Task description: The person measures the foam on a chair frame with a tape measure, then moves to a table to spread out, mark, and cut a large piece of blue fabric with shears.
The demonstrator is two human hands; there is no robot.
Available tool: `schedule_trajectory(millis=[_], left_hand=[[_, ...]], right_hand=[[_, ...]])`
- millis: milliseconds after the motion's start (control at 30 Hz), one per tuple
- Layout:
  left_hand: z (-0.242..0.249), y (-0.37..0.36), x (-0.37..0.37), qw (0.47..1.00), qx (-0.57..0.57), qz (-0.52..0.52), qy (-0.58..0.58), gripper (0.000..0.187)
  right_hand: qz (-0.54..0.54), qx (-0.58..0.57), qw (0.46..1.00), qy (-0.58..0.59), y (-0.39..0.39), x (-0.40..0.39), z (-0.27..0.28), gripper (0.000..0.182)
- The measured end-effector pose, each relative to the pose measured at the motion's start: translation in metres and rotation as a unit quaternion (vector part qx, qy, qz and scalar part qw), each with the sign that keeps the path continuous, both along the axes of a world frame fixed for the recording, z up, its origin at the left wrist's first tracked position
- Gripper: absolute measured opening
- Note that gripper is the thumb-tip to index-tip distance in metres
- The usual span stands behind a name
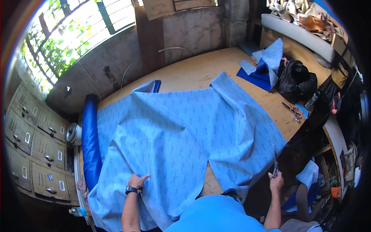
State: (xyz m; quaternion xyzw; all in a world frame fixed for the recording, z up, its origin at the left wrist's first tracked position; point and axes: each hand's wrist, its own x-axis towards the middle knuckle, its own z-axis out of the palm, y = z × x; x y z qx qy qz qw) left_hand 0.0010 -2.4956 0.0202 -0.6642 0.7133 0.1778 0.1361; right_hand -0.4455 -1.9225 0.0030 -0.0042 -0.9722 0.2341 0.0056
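Note:
A large sheet of light blue printed fabric lies rumpled across the table, its near edge hanging over the front. A slit or cut gap runs into it from the near side, showing bare wood. My left hand, with a black watch at the wrist, rests on the fabric left of the gap, thumb stretched out. Beyond the fabric's right corner, my right hand grips a pair of scissors with the blades pointing up and away. The scissors appear apart from the fabric.
A roll of shiny dark blue material lies along the table's left side. Toward the back right are blue fabric pieces, a black bag and another pair of scissors. Metal drawers stand left; a bottle sits near the left edge.

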Motion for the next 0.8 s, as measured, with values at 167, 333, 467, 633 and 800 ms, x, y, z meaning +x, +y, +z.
schedule_trajectory(millis=[167,333,467,633,800], left_hand=[[-0.041,-0.019,0.016,0.998,-0.024,-0.044,0.044,0.050],[-0.006,0.017,0.099,0.998,0.038,-0.002,-0.056,0.055],[-0.011,0.096,0.184,0.987,0.066,0.071,-0.131,0.054],[0.004,0.173,0.197,0.956,0.131,0.065,-0.254,0.043],[0.023,0.148,0.182,0.950,0.195,0.181,-0.162,0.038]], right_hand=[[0.133,0.013,0.991,0.026,-0.059,-0.034,0.008,0.043],[0.112,0.042,0.993,0.015,-0.080,-0.109,0.026,0.051],[0.086,0.051,0.995,0.009,-0.081,-0.197,0.019,0.054],[0.036,0.095,0.994,-0.033,-0.086,-0.283,0.030,0.055],[0.028,0.151,0.986,-0.062,-0.107,-0.352,0.024,0.060]])
